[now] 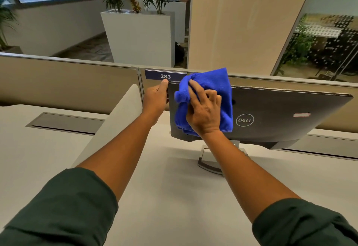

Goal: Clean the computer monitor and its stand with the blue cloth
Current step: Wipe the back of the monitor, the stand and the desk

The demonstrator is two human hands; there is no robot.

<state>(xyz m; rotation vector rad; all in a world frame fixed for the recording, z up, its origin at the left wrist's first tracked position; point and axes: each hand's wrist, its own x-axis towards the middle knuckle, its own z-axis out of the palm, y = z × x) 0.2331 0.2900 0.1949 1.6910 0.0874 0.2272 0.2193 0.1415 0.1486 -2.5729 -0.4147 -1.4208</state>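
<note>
Your right hand (204,114) grips the bunched blue cloth (205,100) against the back of the monitor (280,114), which is turned away from you on the surface (164,187), while your left hand (156,98) holds its left edge. Push too hard and the panel could tilt or swivel on its stand (210,162), or slide toward the partition (67,75) just behind. The numbered plate (164,76) sits close above your left fingers.

Bare desk (174,197) lies open before the monitor (280,116); the partition (67,79) blocks passage behind.
</note>
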